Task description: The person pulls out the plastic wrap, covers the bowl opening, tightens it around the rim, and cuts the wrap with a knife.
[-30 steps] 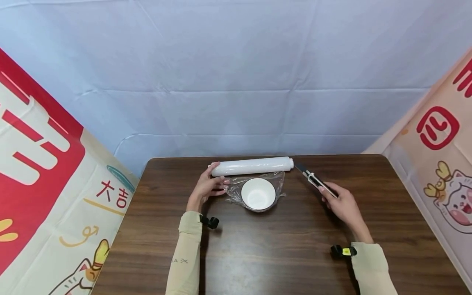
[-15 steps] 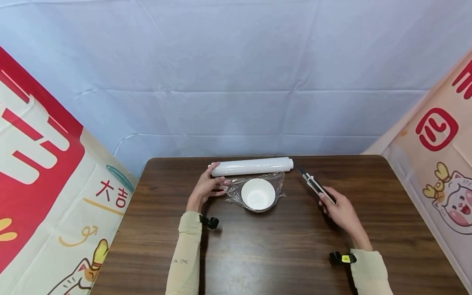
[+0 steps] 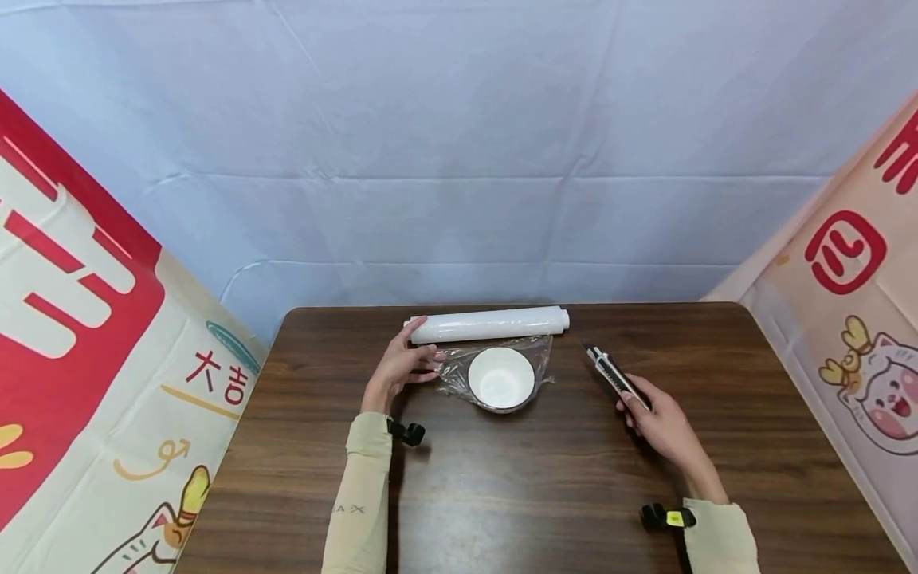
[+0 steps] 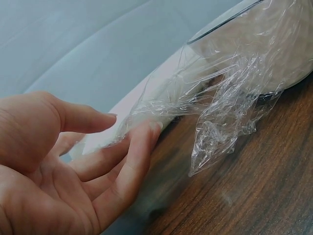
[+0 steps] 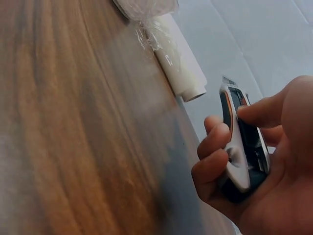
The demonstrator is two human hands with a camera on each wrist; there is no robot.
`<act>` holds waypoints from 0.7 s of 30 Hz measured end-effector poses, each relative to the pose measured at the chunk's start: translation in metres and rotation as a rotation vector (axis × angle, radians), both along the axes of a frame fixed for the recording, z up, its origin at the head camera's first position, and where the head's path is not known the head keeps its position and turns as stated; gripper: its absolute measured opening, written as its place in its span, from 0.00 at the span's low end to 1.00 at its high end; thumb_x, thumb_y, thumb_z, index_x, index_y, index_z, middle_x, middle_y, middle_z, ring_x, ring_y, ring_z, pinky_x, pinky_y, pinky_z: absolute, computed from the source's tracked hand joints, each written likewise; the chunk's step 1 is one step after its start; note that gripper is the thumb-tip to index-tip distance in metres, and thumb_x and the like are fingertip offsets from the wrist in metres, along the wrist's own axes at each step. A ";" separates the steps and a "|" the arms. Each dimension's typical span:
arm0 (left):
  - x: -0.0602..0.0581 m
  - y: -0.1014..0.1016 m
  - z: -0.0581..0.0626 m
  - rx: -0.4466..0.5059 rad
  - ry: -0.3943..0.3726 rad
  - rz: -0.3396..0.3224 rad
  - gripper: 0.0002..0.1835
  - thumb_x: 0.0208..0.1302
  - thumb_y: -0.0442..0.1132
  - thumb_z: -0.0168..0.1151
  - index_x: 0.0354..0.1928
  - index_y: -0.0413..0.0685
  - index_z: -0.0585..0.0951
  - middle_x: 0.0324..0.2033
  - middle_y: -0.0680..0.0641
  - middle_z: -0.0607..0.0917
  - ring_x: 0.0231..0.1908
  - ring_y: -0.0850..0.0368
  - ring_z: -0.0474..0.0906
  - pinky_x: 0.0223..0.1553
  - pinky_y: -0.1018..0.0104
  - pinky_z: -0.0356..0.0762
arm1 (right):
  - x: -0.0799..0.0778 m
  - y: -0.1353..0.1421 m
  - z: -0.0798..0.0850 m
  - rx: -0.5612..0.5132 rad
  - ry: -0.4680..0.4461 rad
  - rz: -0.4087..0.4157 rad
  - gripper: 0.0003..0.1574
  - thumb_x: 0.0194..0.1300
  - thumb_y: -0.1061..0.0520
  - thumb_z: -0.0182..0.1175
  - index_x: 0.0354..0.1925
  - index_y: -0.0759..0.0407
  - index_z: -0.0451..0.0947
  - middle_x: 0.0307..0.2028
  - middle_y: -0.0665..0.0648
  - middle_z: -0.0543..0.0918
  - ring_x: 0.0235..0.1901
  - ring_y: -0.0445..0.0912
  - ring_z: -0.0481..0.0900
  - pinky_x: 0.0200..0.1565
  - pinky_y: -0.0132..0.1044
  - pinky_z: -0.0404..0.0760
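My right hand (image 3: 663, 422) grips a utility knife (image 5: 237, 142) with a white and black body, thumb on its slider. Only a short tip of blade shows at its front. On the left, my left hand (image 3: 402, 359) has its fingers loosely bent, with a gap between thumb and fingers. Its fingertips lie at the left end of a white roll of cling film (image 3: 488, 324) and right at the edge of the clear film (image 4: 220, 122). That film clings around a white bowl (image 3: 502, 379) with a dark rim, crumpled at the sides; the bowl stands upright in front of the roll.
Everything is on a dark wooden table (image 3: 502, 494). A pale cloth backdrop (image 3: 459, 159) hangs behind its far edge, and printed cloths stand at left and right. A strap-mounted camera sits on each wrist.
My right hand has drawn back slightly toward me with the utility knife, away from the roll. The knife's exposed blade has become shorter. My left hand, the bowl and the roll stay put.
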State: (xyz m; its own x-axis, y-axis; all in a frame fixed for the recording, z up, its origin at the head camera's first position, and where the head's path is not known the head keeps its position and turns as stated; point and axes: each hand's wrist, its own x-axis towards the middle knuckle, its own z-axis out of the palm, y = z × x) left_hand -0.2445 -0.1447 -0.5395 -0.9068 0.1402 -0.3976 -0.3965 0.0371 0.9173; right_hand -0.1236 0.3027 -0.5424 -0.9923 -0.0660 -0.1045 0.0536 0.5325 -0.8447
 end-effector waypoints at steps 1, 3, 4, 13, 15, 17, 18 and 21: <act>0.000 0.000 0.000 0.000 -0.001 0.001 0.40 0.76 0.35 0.62 0.82 0.73 0.59 0.46 0.36 0.92 0.30 0.58 0.89 0.35 0.60 0.91 | 0.001 0.000 0.000 -0.006 -0.003 0.005 0.26 0.86 0.54 0.47 0.73 0.66 0.65 0.40 0.65 0.83 0.26 0.39 0.77 0.26 0.35 0.80; 0.001 0.000 0.000 0.002 -0.001 0.003 0.40 0.76 0.35 0.62 0.82 0.73 0.59 0.46 0.36 0.92 0.31 0.58 0.89 0.35 0.60 0.91 | 0.002 0.000 -0.001 -0.024 -0.007 0.010 0.27 0.85 0.56 0.46 0.74 0.67 0.64 0.41 0.65 0.83 0.27 0.39 0.77 0.26 0.35 0.80; 0.001 0.000 0.000 0.003 -0.002 0.003 0.40 0.76 0.34 0.62 0.82 0.73 0.59 0.46 0.37 0.92 0.31 0.58 0.89 0.35 0.60 0.91 | 0.003 0.000 -0.002 -0.034 -0.010 0.013 0.27 0.85 0.57 0.46 0.74 0.68 0.64 0.41 0.65 0.83 0.27 0.39 0.77 0.26 0.35 0.80; 0.002 0.000 -0.001 0.000 0.000 -0.002 0.41 0.76 0.35 0.62 0.82 0.74 0.59 0.42 0.42 0.93 0.30 0.58 0.89 0.36 0.59 0.91 | 0.007 -0.001 -0.005 -0.127 -0.020 0.013 0.28 0.84 0.64 0.45 0.76 0.71 0.59 0.44 0.68 0.82 0.28 0.38 0.77 0.26 0.35 0.81; 0.001 -0.001 -0.002 -0.004 0.003 -0.005 0.41 0.76 0.35 0.62 0.82 0.74 0.59 0.42 0.43 0.93 0.30 0.59 0.89 0.37 0.58 0.91 | 0.008 -0.001 -0.006 -0.139 -0.022 0.008 0.29 0.83 0.66 0.43 0.76 0.73 0.57 0.45 0.68 0.82 0.29 0.38 0.77 0.27 0.35 0.81; 0.001 0.000 -0.002 -0.004 0.005 -0.005 0.41 0.76 0.35 0.63 0.82 0.73 0.59 0.42 0.44 0.92 0.30 0.59 0.88 0.37 0.58 0.91 | 0.009 0.000 -0.006 -0.161 -0.025 -0.003 0.29 0.83 0.67 0.42 0.77 0.74 0.55 0.46 0.69 0.82 0.30 0.38 0.78 0.27 0.35 0.81; 0.001 0.000 -0.002 -0.005 0.005 -0.005 0.41 0.76 0.35 0.63 0.82 0.73 0.59 0.42 0.44 0.92 0.30 0.59 0.88 0.37 0.58 0.91 | 0.010 0.000 -0.006 -0.165 -0.025 -0.010 0.29 0.83 0.67 0.42 0.77 0.75 0.54 0.47 0.69 0.82 0.30 0.38 0.78 0.27 0.35 0.81; 0.002 0.000 -0.001 -0.002 0.000 0.003 0.40 0.76 0.35 0.63 0.80 0.78 0.61 0.42 0.44 0.92 0.30 0.59 0.88 0.37 0.58 0.91 | 0.014 0.002 -0.005 -0.162 -0.026 -0.065 0.30 0.84 0.64 0.43 0.76 0.75 0.55 0.47 0.70 0.82 0.30 0.37 0.79 0.28 0.35 0.82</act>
State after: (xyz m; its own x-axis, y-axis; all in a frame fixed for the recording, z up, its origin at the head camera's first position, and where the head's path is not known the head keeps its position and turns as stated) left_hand -0.2426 -0.1446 -0.5409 -0.9073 0.1365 -0.3976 -0.3963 0.0378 0.9173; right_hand -0.1098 0.3046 -0.5478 -0.9922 -0.0196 -0.1232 0.1063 0.3839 -0.9172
